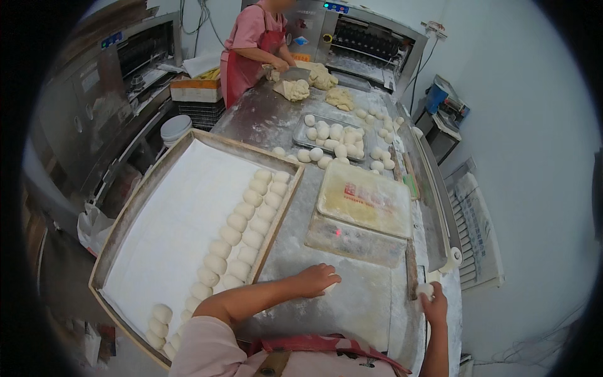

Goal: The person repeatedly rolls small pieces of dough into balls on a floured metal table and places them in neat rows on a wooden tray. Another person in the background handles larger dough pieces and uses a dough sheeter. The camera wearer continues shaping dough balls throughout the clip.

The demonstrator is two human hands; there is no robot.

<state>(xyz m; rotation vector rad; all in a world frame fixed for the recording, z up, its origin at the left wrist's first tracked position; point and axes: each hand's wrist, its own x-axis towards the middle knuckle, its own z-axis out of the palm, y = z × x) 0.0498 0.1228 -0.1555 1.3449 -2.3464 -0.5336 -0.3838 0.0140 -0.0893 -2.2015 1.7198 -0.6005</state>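
My left hand (318, 281) curls over a small piece of dough (331, 285) on the floured metal table (348, 311); most of the piece is hidden under my fingers. At the table's right side, my right hand (436, 304) grips a white dough ball (425, 290) between thumb and fingers. To the left lies a wooden tray (278, 225) lined with white paper (174, 207). Rows of smooth dough balls (244, 210) run along its right side, and a few more sit in its near corner. My left forearm covers part of the nearest rows.
Ahead stands a scale (365, 200) with a flat, floury top. Behind it, a metal tray (301, 136) holds several dough balls, with more loose around it. A co-worker (249, 47) cuts dough (294, 89) with a broad blade (297, 74). A conveyor machine (435, 221) borders the right.
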